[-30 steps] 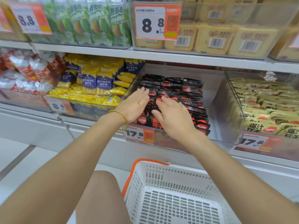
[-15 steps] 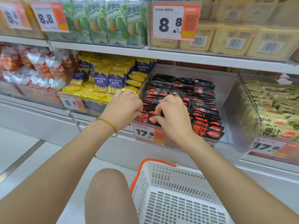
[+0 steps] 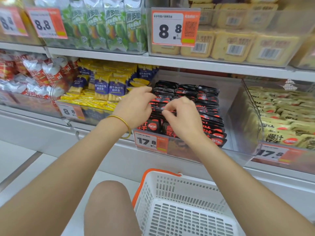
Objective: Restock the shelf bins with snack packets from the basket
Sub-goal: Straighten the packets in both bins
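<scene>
On the shelving: two white shelves run across the view, each carrying clear plastic bins with orange price tags.
Middle bin: a clear bin on the lower shelf, holding black-and-red snack packets in overlapping rows on its left and centre; its right side shows bare plastic.
Basket: white slotted plastic with an orange handle, on the floor near the person, below the middle bin; the part in view holds no packets.
Neighbouring bins: blue-and-yellow packets to the left, beige packets to the right.
Left hand: over the left rows of black packets, fingers curled down onto them; whether it grips one I cannot tell.
Right hand: just beside the left hand, fingertips pinching the edge of a black packet.
Bangle: gold, on the left wrist.
</scene>
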`<state>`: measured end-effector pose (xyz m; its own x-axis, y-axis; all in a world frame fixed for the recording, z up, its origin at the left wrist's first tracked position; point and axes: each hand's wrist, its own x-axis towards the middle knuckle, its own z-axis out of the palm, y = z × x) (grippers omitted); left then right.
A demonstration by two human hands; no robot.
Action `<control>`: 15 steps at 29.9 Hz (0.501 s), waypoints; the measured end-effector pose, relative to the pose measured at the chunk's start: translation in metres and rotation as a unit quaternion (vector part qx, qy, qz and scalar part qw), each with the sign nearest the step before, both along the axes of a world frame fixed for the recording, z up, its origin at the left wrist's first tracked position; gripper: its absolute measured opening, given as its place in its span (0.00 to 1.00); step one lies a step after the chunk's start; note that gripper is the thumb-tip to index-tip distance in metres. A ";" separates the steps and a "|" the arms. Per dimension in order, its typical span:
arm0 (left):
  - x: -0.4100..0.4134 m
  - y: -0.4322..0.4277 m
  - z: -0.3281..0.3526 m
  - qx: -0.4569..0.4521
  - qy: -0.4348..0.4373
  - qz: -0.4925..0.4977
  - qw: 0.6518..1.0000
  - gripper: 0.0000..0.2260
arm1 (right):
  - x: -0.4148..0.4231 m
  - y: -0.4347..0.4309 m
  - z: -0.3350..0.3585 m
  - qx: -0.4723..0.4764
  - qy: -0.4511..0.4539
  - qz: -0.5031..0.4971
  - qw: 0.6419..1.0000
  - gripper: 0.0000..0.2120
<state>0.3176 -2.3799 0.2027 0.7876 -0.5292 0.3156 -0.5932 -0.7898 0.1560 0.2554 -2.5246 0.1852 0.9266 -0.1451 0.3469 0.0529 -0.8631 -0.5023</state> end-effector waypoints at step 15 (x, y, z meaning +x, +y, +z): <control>0.013 -0.042 -0.017 0.150 0.160 0.045 0.975 0.27 | 0.020 -0.043 -0.020 -0.174 0.178 -0.022 0.968 0.28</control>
<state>0.3305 -2.4215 0.1855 0.8674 -0.4849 -0.1123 -0.4791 -0.8745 0.0752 0.2758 -2.5677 0.1657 0.9919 -0.1200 0.0408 -0.1120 -0.9806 -0.1608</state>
